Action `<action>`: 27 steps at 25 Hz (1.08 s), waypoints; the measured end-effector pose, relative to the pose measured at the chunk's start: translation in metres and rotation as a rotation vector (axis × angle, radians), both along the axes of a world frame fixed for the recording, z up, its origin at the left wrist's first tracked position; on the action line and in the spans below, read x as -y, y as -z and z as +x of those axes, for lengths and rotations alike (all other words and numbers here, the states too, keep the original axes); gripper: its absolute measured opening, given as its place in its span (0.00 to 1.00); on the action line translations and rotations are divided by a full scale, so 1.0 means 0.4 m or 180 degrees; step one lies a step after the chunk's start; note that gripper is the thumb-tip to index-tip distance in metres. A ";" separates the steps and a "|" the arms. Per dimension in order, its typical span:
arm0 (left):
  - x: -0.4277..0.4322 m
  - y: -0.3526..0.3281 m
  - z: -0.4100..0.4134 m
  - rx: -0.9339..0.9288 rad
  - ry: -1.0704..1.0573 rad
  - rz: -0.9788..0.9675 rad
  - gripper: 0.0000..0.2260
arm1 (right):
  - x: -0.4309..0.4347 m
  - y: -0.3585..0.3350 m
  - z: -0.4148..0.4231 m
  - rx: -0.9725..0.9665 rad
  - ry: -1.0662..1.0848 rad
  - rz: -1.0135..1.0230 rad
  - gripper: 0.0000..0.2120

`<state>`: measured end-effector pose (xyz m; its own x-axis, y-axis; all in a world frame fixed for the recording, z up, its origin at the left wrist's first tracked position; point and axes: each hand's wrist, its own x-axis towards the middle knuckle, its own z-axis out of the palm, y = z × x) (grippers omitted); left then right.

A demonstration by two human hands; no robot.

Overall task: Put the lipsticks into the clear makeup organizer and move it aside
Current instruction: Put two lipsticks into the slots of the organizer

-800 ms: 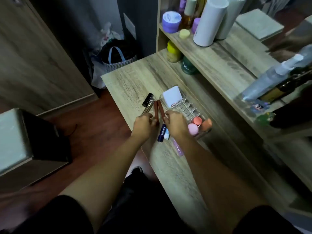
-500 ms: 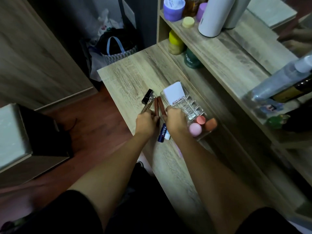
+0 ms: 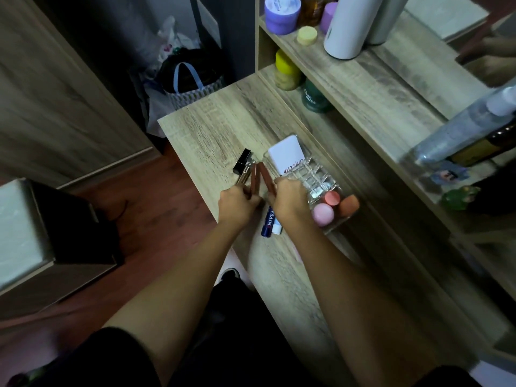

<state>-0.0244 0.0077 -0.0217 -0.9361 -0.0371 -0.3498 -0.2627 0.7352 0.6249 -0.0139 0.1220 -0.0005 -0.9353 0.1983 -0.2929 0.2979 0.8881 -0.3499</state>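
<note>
A clear makeup organizer [image 3: 318,178] with a grid of cells stands on the wooden desk [image 3: 223,129]. It holds a white tube [image 3: 286,156], a pink sponge [image 3: 323,214] and two orange-red ones [image 3: 332,198]. Two brown lipsticks [image 3: 254,177] [image 3: 266,177] lie side by side just left of it, next to a black-capped metallic lipstick [image 3: 242,166]. My left hand [image 3: 237,205] is closed over the near end of the left brown lipstick. My right hand [image 3: 290,199] grips the near end of the right brown lipstick, touching the organizer's edge. A blue Nivea lip balm [image 3: 267,222] lies between my wrists.
A raised shelf [image 3: 363,88] runs along the right with jars, a white cylinder [image 3: 349,26], a spray bottle [image 3: 460,129] and small figures. A yellow-lidded jar [image 3: 287,71] and a green jar [image 3: 314,97] stand beneath it. The desk's left edge drops to the floor, where bags [image 3: 190,79] sit.
Both hands have stayed on the near ends of the brown lipsticks. The camera has tilted, shifting the scene slightly; the lipsticks and organizer have hardly moved.
</note>
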 end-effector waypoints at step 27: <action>-0.197 -0.156 -0.220 -0.0570 0.2165 0.0589 0.11 | -0.282 -0.129 -0.020 -0.0483 0.0425 -0.0587 0.09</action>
<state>-0.1126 0.0864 0.0408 -0.7744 0.6184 -0.1333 0.3330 0.5776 0.7453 -0.0218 0.2347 0.0512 -0.9404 0.2792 -0.1940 0.3400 0.7616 -0.5518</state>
